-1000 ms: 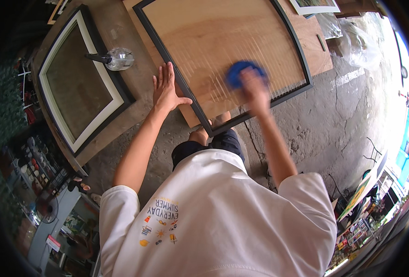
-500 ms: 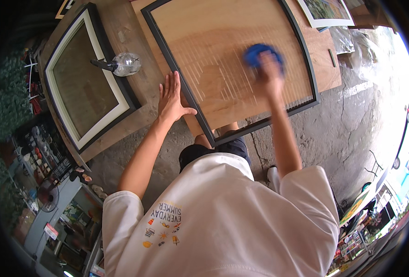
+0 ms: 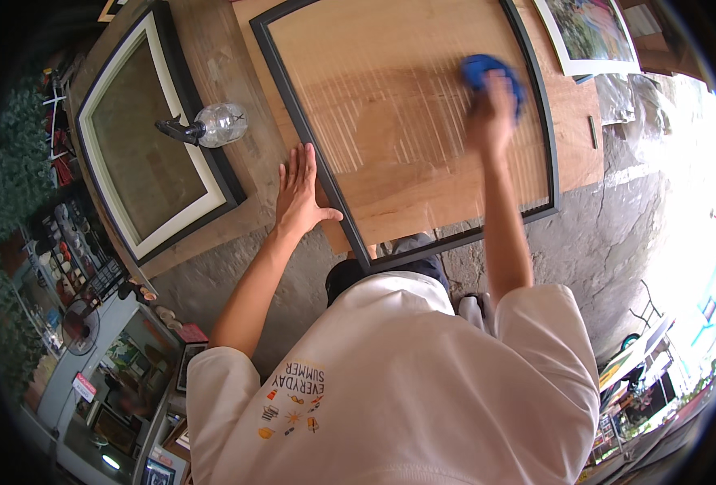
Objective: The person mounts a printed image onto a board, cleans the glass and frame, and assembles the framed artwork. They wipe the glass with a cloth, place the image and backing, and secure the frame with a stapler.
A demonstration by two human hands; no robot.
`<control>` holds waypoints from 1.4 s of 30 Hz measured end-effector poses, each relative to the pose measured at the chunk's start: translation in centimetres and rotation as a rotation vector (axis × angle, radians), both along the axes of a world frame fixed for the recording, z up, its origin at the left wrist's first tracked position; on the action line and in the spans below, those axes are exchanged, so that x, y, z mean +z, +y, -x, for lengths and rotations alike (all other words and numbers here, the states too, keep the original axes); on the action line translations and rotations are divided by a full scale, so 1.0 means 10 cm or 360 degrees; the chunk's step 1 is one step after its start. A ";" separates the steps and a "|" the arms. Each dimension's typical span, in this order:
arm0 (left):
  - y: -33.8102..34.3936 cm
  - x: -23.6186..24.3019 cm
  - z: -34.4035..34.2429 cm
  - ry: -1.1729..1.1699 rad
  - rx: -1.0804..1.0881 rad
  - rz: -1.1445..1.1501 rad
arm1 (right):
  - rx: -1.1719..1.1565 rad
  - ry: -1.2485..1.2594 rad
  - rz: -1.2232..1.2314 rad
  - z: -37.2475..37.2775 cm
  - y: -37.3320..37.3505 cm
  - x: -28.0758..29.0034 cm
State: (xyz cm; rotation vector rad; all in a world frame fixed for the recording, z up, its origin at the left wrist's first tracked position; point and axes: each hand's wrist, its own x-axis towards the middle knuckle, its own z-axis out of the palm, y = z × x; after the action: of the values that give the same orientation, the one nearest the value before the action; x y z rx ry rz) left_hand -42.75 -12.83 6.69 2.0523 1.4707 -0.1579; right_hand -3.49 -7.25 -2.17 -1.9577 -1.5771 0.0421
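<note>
A large black frame (image 3: 422,251) with streaked glass (image 3: 390,162) lies on a plywood board (image 3: 576,162). My left hand (image 3: 301,198) rests at its left edge, fingers and thumb spread. My right hand (image 3: 491,113), blurred, grips a blue cloth (image 3: 475,69) on the glass toward the upper right. Left of my left hand, a clear spray bottle (image 3: 222,125) with a black trigger stands beside a second glazed frame (image 3: 176,225) with a dark border and white liner.
The wooden table (image 3: 228,73) stretches under both frames. A white-bordered picture (image 3: 588,32) lies at upper right near clear plastic sheeting (image 3: 620,101). Cracked concrete floor (image 3: 608,242) shows at right. A standing fan (image 3: 80,325) and crowded shelving sit at lower left.
My right hand and the cloth have moved up and rightward over the glass. My left hand stays at the frame's edge. The whole table has shifted down in the view.
</note>
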 end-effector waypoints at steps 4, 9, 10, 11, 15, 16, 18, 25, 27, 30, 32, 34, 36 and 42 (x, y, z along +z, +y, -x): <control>0.05 -0.01 -0.01 0.0004 0.0000 -0.0009 | -0.0249 0.0050 -0.0053 0.42 0.24 -0.14; 0.04 -0.06 0.02 0.0214 -0.0078 0.0143 | 0.1049 0.0416 0.0305 2.14 -0.13 0.33; 0.05 -0.05 0.02 0.0156 -0.0039 0.0119 | 0.1087 0.0258 0.0255 1.91 0.02 0.31; 0.02 -0.03 0.00 0.0101 0.0019 0.0091 | 0.0965 0.0041 0.0208 1.53 0.25 0.35; 0.03 -0.03 0.01 0.0006 0.0057 0.0103 | -0.0150 0.0197 0.0095 -0.05 1.01 0.09; 0.02 -0.03 0.01 0.0000 0.0056 0.0113 | -0.0369 0.0110 -0.0026 -0.17 1.11 0.05; 0.02 -0.04 0.02 0.0005 0.0055 0.0116 | -0.0105 0.0078 -0.0095 0.46 1.02 -0.15; 0.04 0.03 -0.04 0.0101 0.0098 0.0178 | 0.1096 -0.0025 0.0185 1.57 0.75 0.26; 0.01 0.02 -0.03 0.0100 0.0102 0.0173 | 0.0667 0.0052 0.0048 0.68 1.19 0.04; 0.03 0.03 -0.05 0.0115 0.0090 0.0178 | -0.0290 0.0032 -0.0002 -0.38 1.74 -0.03; 0.08 0.02 -0.06 0.0125 0.0067 0.0161 | -0.0190 -0.0554 -0.0051 0.11 1.70 -0.20; 0.07 0.02 -0.06 0.0122 0.0047 0.0137 | 0.0238 0.0213 -0.0239 1.02 1.52 -0.30; 0.11 0.07 -0.10 0.0185 0.0044 0.0153 | 0.0796 0.0278 0.0105 2.05 1.10 0.01; 0.01 0.07 -0.08 0.0189 0.0117 0.0181 | 0.0950 -0.0184 0.0152 1.07 1.59 0.04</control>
State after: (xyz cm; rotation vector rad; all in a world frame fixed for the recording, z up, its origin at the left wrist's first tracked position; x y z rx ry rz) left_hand -41.98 -12.70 7.41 1.9240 1.5688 -0.3310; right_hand -14.22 8.65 -1.79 -1.5093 -2.2204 0.2533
